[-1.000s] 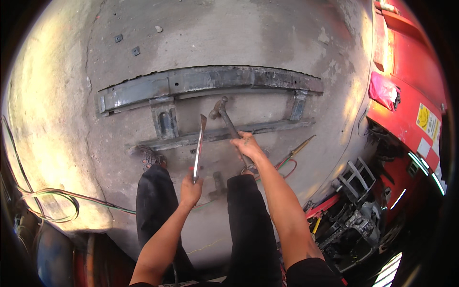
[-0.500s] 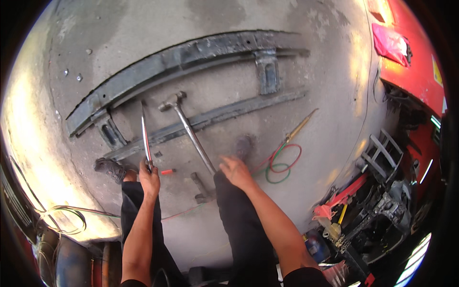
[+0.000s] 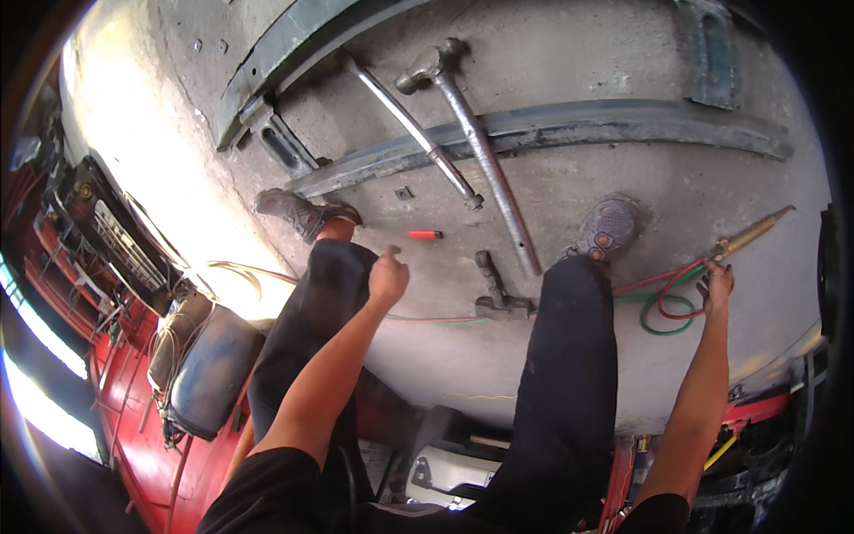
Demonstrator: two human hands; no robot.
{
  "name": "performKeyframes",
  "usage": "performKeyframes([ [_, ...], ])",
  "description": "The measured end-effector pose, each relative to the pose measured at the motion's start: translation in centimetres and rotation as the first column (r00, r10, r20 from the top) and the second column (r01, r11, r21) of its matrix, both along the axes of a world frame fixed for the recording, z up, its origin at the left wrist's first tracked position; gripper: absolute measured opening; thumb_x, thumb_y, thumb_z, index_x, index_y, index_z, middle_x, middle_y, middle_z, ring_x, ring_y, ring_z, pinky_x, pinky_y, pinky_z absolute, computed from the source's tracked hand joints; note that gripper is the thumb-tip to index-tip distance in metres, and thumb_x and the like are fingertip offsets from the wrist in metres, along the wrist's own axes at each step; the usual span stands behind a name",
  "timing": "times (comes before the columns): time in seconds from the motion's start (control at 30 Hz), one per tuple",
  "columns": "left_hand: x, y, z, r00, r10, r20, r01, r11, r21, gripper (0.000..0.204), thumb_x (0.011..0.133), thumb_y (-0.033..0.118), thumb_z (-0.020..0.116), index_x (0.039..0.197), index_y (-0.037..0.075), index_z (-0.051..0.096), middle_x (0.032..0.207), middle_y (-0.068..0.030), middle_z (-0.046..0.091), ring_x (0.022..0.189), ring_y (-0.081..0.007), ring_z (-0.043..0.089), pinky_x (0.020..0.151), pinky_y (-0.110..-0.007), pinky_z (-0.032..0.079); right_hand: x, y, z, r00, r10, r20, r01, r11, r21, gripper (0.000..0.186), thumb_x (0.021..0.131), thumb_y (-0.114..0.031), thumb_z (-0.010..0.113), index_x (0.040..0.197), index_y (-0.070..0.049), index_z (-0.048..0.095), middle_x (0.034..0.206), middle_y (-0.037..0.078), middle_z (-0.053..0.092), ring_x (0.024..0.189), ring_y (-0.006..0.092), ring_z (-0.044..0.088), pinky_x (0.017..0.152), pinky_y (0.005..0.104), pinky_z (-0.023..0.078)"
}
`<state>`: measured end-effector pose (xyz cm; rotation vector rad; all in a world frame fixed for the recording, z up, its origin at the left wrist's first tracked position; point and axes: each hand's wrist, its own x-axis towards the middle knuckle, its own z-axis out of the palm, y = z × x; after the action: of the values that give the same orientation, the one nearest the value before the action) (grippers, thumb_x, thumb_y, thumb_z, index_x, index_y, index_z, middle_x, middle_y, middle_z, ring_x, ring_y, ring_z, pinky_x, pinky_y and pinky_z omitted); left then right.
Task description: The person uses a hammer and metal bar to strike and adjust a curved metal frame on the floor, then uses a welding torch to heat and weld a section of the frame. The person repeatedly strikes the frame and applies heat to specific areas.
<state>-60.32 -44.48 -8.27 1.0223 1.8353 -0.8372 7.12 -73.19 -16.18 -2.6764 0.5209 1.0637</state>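
Note:
My right hand (image 3: 716, 287) reaches out to the right, its fingers closed around the rear of a brass gas torch (image 3: 754, 233), beside its valves. Red and green hoses (image 3: 665, 331) loop from the torch on the floor. My left hand (image 3: 389, 278) hovers above the floor by my left knee, fingers loosely curled, with nothing seen in it. Ahead of it lies a small orange-red cylinder (image 3: 425, 235). A long silver bar (image 3: 405, 120), thicker toward its near end, rests across a metal rail (image 3: 551, 127). Beside it lies a long-handled ball-peen hammer (image 3: 476, 133).
A curved dark bumper beam (image 3: 307, 40) lies farther off, with brackets (image 3: 283, 142) toward the rail. A dark T-shaped metal tool (image 3: 500, 294) is on the floor between my legs. At the left are a tank (image 3: 213, 378) and a car grille (image 3: 111, 227).
My left hand has let go of the silver bar, which now lies on the rail. My right hand has moved from beside my knee out to the torch. The view has shifted.

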Motion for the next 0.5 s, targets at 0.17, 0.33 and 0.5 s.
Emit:
performKeyframes([
  [0.17, 0.7, -1.4, -7.2, 0.700, -0.714, 0.026, 0.709, 0.699, 0.098, 0.031, 0.087, 0.022, 0.072, 0.115, 0.009, 0.064, 0.110, -0.0201, 0.067, 0.103, -0.0404, 0.067, 0.083, -0.047, 0.058, -0.5, 3.3, -2.7, 0.988, -0.118, -0.100, 0.138, 0.964, 0.225, 0.052, 0.091, -0.016, 0.069, 0.136, -0.011, 0.043, 0.109, 0.011, 0.059, 0.092, 0.0277, 0.066, 0.078, 0.0457, 0.058],
  [0.33, -1.1, -1.2, -10.9, 0.538, -0.825, 0.175, 0.832, 0.552, 0.048, 0.020, 0.090, 0.020, 0.062, 0.105, 0.009, 0.069, 0.105, -0.0167, 0.069, 0.099, -0.0367, 0.068, 0.078, -0.046, 0.058, -2.5, 5.5, 2.5, 0.965, -0.245, -0.092, 0.260, 0.865, 0.430, 0.029, 0.096, -0.015, 0.060, 0.123, -0.012, 0.051, 0.089, 0.005, 0.058, 0.077, 0.0213, 0.061, 0.072, 0.0383, 0.056],
  [0.5, -0.8, -2.7, -5.6, 0.702, -0.640, 0.314, 0.554, 0.767, 0.325, 0.020, 0.088, 0.017, 0.059, 0.101, 0.008, 0.069, 0.087, -0.0211, 0.069, 0.077, -0.0394, 0.070, 0.069, -0.051, 0.057, -7.7, 7.4, 16.6, 0.879, -0.472, -0.065, 0.439, 0.748, 0.498, 0.020, 0.092, -0.027, 0.068, 0.106, -0.015, 0.059, 0.072, -0.005, 0.049, 0.054, 0.0030, 0.039, 0.048, 0.0186, 0.027],
])
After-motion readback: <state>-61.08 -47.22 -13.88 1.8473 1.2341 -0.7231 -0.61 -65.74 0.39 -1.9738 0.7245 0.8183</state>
